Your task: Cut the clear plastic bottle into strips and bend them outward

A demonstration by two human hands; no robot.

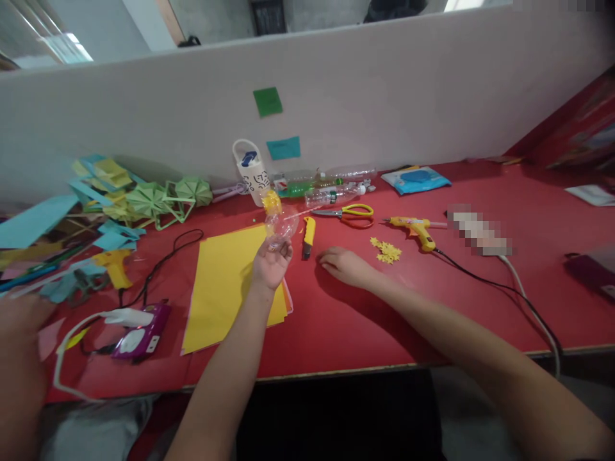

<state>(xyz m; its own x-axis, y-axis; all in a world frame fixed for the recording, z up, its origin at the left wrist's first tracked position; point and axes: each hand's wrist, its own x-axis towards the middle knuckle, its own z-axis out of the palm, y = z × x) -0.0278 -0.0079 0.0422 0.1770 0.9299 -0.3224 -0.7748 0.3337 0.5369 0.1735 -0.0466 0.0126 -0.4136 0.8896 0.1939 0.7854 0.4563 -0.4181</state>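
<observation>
A clear plastic bottle piece (pixel 283 223) is held up by my left hand (pixel 271 264), which is closed on its near end. Small yellow stars (pixel 271 202) cover the far end of the piece. My right hand (pixel 342 264) rests on the red table with its fingers curled together; whether anything is between them is hidden. A yellow utility knife (pixel 309 237) lies between the two hands. Right of my right hand is a pile of loose yellow stars (pixel 387 250). Yellow paper sheets (pixel 218 294) lie beneath and left of my left hand.
Scissors (pixel 356 214), plastic bottles (pixel 334 194) and a white tumbler (pixel 254 179) are behind. At right lie a yellow glue gun (pixel 414 229) with its cord and a blue packet (pixel 416 180). A power strip (pixel 141 333), second glue gun (pixel 115 267) and another person's arm (pixel 22 358) are left.
</observation>
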